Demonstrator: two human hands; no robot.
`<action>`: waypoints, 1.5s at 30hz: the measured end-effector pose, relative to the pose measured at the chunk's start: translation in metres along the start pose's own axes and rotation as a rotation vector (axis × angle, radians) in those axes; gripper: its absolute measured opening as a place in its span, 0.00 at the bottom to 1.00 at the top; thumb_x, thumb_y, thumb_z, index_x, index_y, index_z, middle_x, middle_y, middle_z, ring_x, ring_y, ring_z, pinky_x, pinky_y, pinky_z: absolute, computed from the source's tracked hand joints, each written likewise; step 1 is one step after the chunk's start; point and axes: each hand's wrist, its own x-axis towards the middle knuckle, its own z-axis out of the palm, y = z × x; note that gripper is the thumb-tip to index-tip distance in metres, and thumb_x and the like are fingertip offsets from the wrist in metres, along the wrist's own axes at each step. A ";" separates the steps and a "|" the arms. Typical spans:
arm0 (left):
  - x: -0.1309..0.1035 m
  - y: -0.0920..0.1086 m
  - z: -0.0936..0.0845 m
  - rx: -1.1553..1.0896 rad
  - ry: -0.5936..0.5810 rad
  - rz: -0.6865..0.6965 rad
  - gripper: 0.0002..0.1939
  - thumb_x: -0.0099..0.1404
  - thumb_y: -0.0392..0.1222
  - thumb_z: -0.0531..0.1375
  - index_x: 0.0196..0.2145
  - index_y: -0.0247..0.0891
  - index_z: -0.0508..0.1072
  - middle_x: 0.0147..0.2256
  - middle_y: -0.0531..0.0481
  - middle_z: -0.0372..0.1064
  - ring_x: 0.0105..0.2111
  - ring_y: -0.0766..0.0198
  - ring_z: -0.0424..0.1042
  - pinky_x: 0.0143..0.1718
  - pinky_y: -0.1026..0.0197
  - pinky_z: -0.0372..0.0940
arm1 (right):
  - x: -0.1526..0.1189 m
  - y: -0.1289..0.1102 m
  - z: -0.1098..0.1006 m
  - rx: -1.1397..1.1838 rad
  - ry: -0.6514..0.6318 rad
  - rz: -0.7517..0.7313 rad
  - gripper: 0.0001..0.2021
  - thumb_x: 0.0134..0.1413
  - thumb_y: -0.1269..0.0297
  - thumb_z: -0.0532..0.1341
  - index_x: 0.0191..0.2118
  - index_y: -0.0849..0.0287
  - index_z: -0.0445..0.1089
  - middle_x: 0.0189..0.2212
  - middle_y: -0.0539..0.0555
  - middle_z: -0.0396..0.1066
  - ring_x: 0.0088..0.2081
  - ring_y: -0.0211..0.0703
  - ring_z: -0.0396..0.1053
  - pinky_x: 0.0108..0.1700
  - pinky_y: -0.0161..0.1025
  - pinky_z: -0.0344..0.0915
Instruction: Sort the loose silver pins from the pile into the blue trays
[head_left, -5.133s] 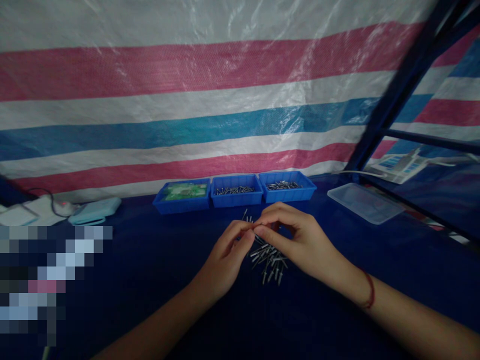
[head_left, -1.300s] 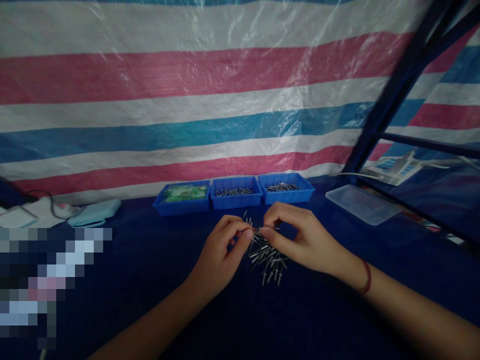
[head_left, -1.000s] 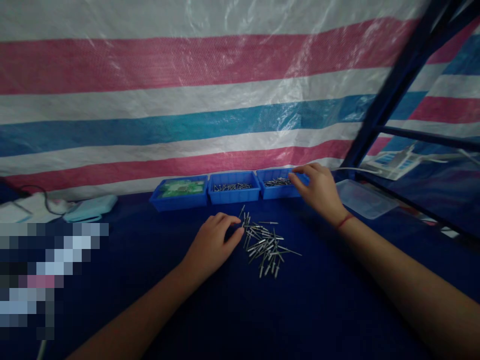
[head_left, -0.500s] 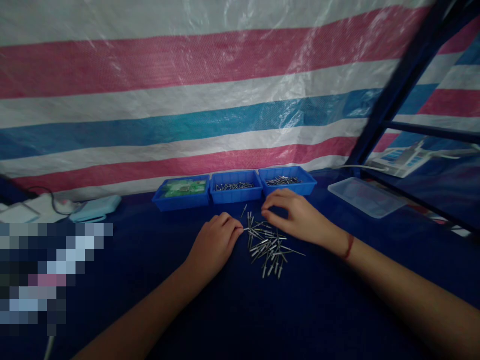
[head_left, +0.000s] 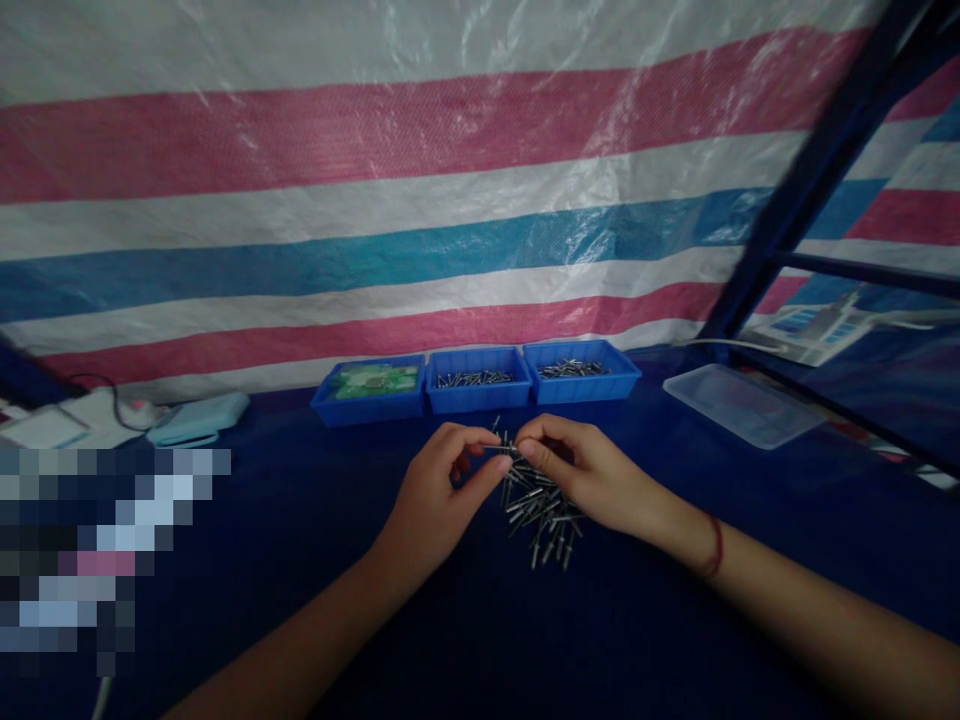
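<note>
A thin silver blind rivet (head_left: pixel 501 447) lies level between my two hands. My right hand (head_left: pixel 581 465) pinches one end of it between thumb and forefinger. My left hand (head_left: pixel 442 490) has its thumb and forefinger parted around the other end; whether a fingertip touches it is hard to see. Beneath and just in front of the hands, a loose pile of blind rivets (head_left: pixel 534 505) is spread on the dark blue table (head_left: pixel 465 630). My right hand hides part of the pile.
Behind the pile stand three blue bins: the left bin (head_left: pixel 367 408) holds green packets, while the middle bin (head_left: pixel 480 398) and right bin (head_left: pixel 589 388) hold rivets. A clear plastic lid (head_left: pixel 750 408) lies right. A light blue case (head_left: pixel 199 418) sits left. A striped sheet (head_left: pixel 450 240) hangs behind.
My right hand has come down and left to pinch the rivet. My left hand's fingers, formerly closed on a rivet, have parted. The view has shifted slightly.
</note>
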 end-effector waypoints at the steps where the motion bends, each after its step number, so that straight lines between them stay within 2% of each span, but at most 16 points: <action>1: -0.001 0.001 0.000 -0.033 0.016 -0.009 0.05 0.62 0.40 0.59 0.37 0.40 0.70 0.31 0.53 0.66 0.29 0.66 0.66 0.29 0.63 0.62 | 0.000 0.000 0.001 0.067 -0.018 0.026 0.10 0.59 0.60 0.54 0.32 0.60 0.67 0.26 0.50 0.66 0.28 0.36 0.62 0.30 0.35 0.60; 5: -0.003 0.007 0.000 -0.115 0.077 -0.004 0.03 0.62 0.39 0.58 0.35 0.40 0.71 0.30 0.53 0.66 0.28 0.67 0.66 0.29 0.63 0.61 | -0.002 -0.002 0.005 0.259 -0.075 0.084 0.12 0.58 0.56 0.54 0.32 0.60 0.66 0.24 0.48 0.62 0.26 0.34 0.58 0.27 0.34 0.56; 11: -0.004 0.010 0.000 -0.139 0.116 0.011 0.02 0.62 0.38 0.58 0.33 0.39 0.71 0.30 0.53 0.66 0.28 0.67 0.66 0.28 0.64 0.61 | -0.004 -0.010 0.005 0.390 -0.118 0.139 0.12 0.55 0.55 0.57 0.30 0.60 0.66 0.24 0.48 0.62 0.27 0.35 0.58 0.30 0.36 0.56; 19: -0.004 0.013 -0.003 -0.151 0.114 0.026 0.02 0.62 0.37 0.58 0.34 0.39 0.71 0.29 0.54 0.66 0.27 0.68 0.65 0.27 0.65 0.60 | -0.005 -0.014 0.006 0.431 -0.128 0.175 0.10 0.54 0.58 0.58 0.32 0.60 0.67 0.26 0.49 0.64 0.27 0.35 0.60 0.30 0.36 0.56; 29: -0.004 0.013 -0.002 -0.157 0.093 0.048 0.04 0.63 0.37 0.57 0.36 0.40 0.71 0.30 0.54 0.65 0.29 0.68 0.65 0.29 0.65 0.60 | -0.004 -0.012 0.008 0.462 -0.105 0.144 0.08 0.53 0.60 0.60 0.33 0.60 0.67 0.27 0.48 0.64 0.29 0.34 0.61 0.32 0.36 0.57; 40: -0.004 0.010 -0.002 -0.141 0.101 0.017 0.05 0.63 0.37 0.57 0.37 0.40 0.71 0.31 0.53 0.65 0.29 0.68 0.65 0.30 0.64 0.59 | -0.002 -0.010 0.004 0.514 0.080 0.112 0.05 0.49 0.64 0.63 0.31 0.58 0.68 0.25 0.47 0.66 0.27 0.32 0.63 0.31 0.34 0.60; 43: -0.003 0.008 0.000 -0.131 0.058 -0.009 0.04 0.63 0.37 0.57 0.35 0.40 0.72 0.33 0.53 0.63 0.29 0.68 0.64 0.29 0.64 0.59 | -0.004 -0.013 0.004 0.455 0.106 0.067 0.05 0.49 0.63 0.63 0.30 0.58 0.67 0.24 0.47 0.65 0.26 0.33 0.62 0.29 0.34 0.60; 45: -0.003 0.007 0.001 -0.127 0.013 -0.017 0.04 0.63 0.38 0.57 0.34 0.40 0.72 0.34 0.52 0.62 0.29 0.68 0.63 0.29 0.64 0.60 | -0.005 -0.014 0.003 0.337 0.126 0.025 0.07 0.50 0.62 0.62 0.28 0.58 0.65 0.22 0.47 0.63 0.24 0.33 0.60 0.27 0.34 0.58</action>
